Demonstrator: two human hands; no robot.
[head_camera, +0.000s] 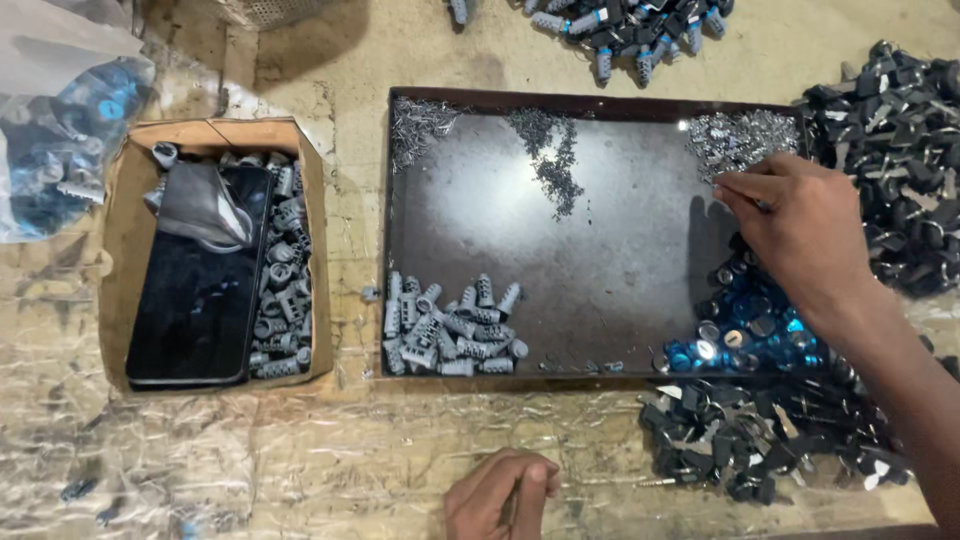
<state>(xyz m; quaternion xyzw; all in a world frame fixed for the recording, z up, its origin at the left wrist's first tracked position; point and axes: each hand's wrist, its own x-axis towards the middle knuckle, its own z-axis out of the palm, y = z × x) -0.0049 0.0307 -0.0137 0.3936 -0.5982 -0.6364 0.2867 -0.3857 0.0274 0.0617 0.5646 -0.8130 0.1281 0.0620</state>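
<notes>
My right hand (795, 225) is pinched at the fingertips over the heap of small silver parts (742, 140) in the far right corner of the dark metal tray (600, 230); whether a part sits between the fingertips, I cannot tell. The heap lies directly under and just beyond my fingers. Risk, as I judge it: the parts are tiny and loose, so a weak pinch could drop one among the blue caps (745, 335) at the tray's near right corner. My left hand (500, 495) rests curled on the table in front of the tray, loosely holding a thin metal pin.
</notes>
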